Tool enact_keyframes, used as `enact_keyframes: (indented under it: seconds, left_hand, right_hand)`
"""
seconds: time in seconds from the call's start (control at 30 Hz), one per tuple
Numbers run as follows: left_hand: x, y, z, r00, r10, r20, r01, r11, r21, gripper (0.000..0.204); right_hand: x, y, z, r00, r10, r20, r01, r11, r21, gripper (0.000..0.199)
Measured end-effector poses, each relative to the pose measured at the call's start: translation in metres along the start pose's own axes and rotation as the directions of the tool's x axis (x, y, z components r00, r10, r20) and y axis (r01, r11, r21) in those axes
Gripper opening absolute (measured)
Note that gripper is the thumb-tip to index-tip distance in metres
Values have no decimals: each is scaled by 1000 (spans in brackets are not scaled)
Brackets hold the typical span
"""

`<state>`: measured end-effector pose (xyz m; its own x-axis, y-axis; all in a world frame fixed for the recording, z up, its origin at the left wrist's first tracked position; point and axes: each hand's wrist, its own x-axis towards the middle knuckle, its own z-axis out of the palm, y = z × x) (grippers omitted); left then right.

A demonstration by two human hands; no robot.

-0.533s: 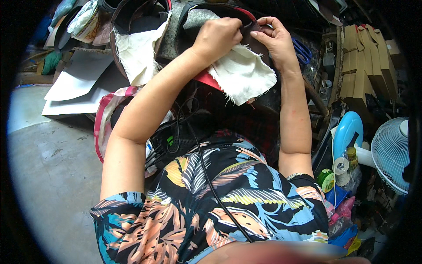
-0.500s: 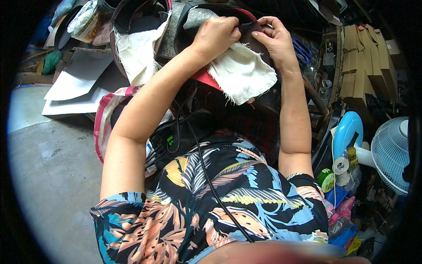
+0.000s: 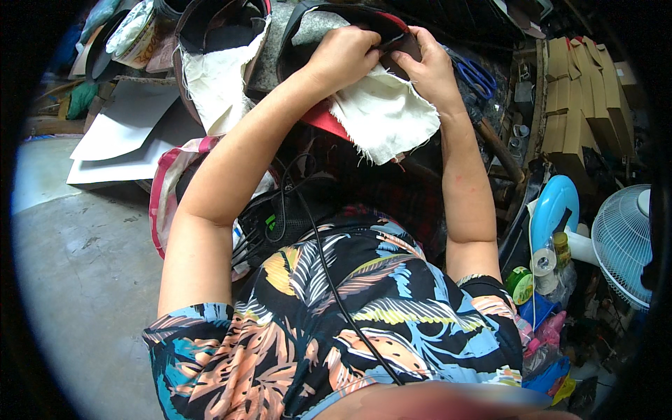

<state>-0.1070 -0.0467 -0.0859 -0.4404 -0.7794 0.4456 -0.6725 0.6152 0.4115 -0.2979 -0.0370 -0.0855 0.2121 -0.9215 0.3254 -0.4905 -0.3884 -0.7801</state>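
A dark, leather-like piece (image 3: 297, 52), bent into an open loop with red along part of its edge, lies at the top centre. Frayed white cloth (image 3: 388, 115) hangs from its near side, over a red strip (image 3: 325, 122). My left hand (image 3: 343, 56) is closed on the piece's inner edge, fingertips curled down out of sight. On the opposite side of that edge, my right hand (image 3: 430, 73) pinches it between thumb and fingers. The two hands are close together. A similar dark piece with white cloth (image 3: 217, 80) rests to the left, untouched.
Blue-handled scissors (image 3: 476, 77) lie just right of my right hand. White sheets (image 3: 126, 126) sit at the left. A pink-edged bag (image 3: 164, 189) is below them. Folded cardboard boxes (image 3: 570, 105) and a fan (image 3: 623, 245) stand at the right. A black cable (image 3: 325, 273) runs down my front.
My right hand has shifted slightly left, closer to the left hand, and its fingers have closed in on the edge. The left hand has barely moved.
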Motion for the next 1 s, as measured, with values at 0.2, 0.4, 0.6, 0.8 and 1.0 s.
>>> enact_keyframes:
  seconds: [0.2, 0.4, 0.6, 0.8, 1.0]
  left_hand:
    - [2, -4, -2, 987, -104, 121, 120, 985, -128, 26]
    - [-1, 0, 6, 997, -80, -3, 79, 992, -94, 24]
    - [5, -2, 13, 973, -232, -4, 225, 948, -225, 26]
    - [7, -5, 8, 976, -202, 86, 217, 946, -242, 25]
    - [6, -9, 7, 991, -89, 96, 109, 970, -216, 26]
  right_hand:
    - [15, -7, -1, 993, 110, 43, -87, 929, -359, 42]
    - [25, 3, -1, 992, 99, 84, -72, 958, -276, 47]
    - [23, -2, -1, 986, 162, 33, -128, 874, -469, 51]
    - [14, -15, 0, 975, 220, -30, -202, 823, -532, 52]
    - [15, -6, -1, 985, 170, 11, -147, 883, -447, 51]
